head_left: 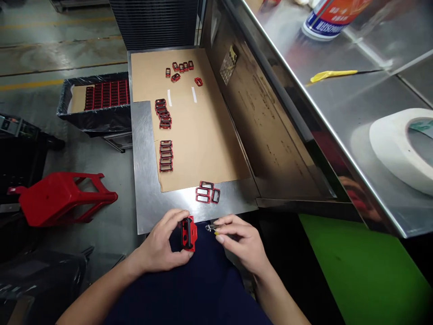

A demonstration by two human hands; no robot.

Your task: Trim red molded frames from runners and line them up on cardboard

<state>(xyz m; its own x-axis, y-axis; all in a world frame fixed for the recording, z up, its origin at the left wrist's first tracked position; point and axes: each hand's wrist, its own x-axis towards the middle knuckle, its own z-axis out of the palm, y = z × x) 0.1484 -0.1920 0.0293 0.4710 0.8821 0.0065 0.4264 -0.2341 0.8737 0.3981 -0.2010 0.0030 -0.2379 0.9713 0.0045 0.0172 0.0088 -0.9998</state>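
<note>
My left hand (158, 241) is closed firmly around a red frame (188, 233) with a black inner lining, which sits at 12 o'clock right in front of me, over my dark blue lap and just off the near edge of the steel bench (145, 180). My right hand (240, 239) is almost closed, its thumb and fingertips pinching a small bright metal tool (210, 228), though it is too small for me to tell exactly what it is. Its tip points toward the red frame, just apart from it. For fine work like this, I'd keep the frame's opening turned to where I can see it, with my left hand doing all the holding and my right wrist steady, so the tip won't slip and scratch the red finish. Ahead on the brown kraft paper (199, 149), more red frames (165, 155) lie in short rows, and four more (207, 192) sit on bare steel at 12 o'clock. A bin of red frames (106, 95) stands at 10 o'clock, a tipped-over red stool (64, 198) lies at 9 o'clock, and a roll of white tape (402, 149) rests on the steel shelf at 2 o'clock
</note>
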